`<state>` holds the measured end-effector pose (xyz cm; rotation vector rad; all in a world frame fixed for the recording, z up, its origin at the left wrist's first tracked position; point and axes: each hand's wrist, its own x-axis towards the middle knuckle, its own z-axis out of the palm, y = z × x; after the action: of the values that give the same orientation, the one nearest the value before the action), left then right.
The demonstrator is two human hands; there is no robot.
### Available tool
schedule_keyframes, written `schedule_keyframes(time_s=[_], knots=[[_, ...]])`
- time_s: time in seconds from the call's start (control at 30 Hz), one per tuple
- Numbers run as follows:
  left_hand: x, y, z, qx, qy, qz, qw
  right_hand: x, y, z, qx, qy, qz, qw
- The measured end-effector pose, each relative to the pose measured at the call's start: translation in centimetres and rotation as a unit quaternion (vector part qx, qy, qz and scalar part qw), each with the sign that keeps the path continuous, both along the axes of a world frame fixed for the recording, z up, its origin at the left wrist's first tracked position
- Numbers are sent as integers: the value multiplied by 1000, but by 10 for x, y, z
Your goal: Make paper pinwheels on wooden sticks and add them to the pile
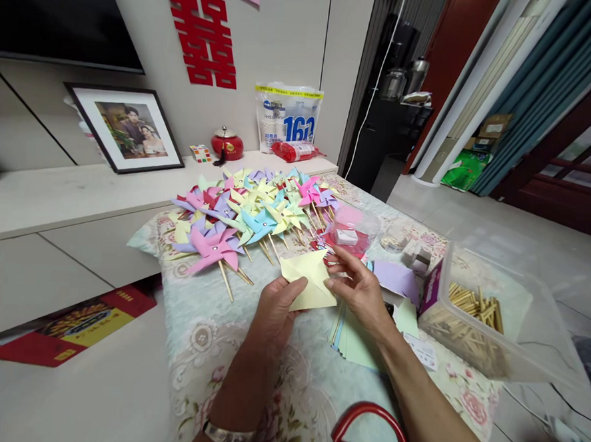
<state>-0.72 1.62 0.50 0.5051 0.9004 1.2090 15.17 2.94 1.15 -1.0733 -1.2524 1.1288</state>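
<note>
Between my hands is a pale yellow square of paper [312, 279] with crease or cut lines running toward its centre. My left hand [276, 308] grips its lower left edge, thumb on top. At the right edge, my right hand [359, 288] pinches the sheet between thumb and fingers. Just beyond lies a heap of paper pinwheels [261, 209] on wooden sticks, in pink, purple, yellow, blue and green. Under my right forearm is a stack of coloured paper sheets [353, 341]. Red-handled scissors [370, 435] lie close to me, partly cut off by the frame.
A clear plastic bin [528, 352] of short wooden sticks [475, 309] stands on the right of the floral tablecloth [200, 375]. Purple paper [397, 277] and a clear tub [355, 228] sit beyond my right hand. A white cabinet [76, 201] borders the table's far left.
</note>
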Motion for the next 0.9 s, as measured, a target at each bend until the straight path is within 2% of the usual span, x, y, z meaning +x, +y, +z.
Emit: schedule_keyframes(time_s=[0.1,0.2,0.3,0.6,0.9], knots=[[-2,2,0,-17,8,30,999,4,0,1,83,-66,-14,994],[-3,3,-2,-21,11,47,999,9,-1,3,160,-131,26,978],[-3,3,-3,-15,22,56,998,12,-3,6,191,-186,77,961],[-2,3,-5,0,90,53,995,12,0,4,234,-204,144,940],[4,2,-6,32,78,46,995,10,-1,6,188,-237,144,942]])
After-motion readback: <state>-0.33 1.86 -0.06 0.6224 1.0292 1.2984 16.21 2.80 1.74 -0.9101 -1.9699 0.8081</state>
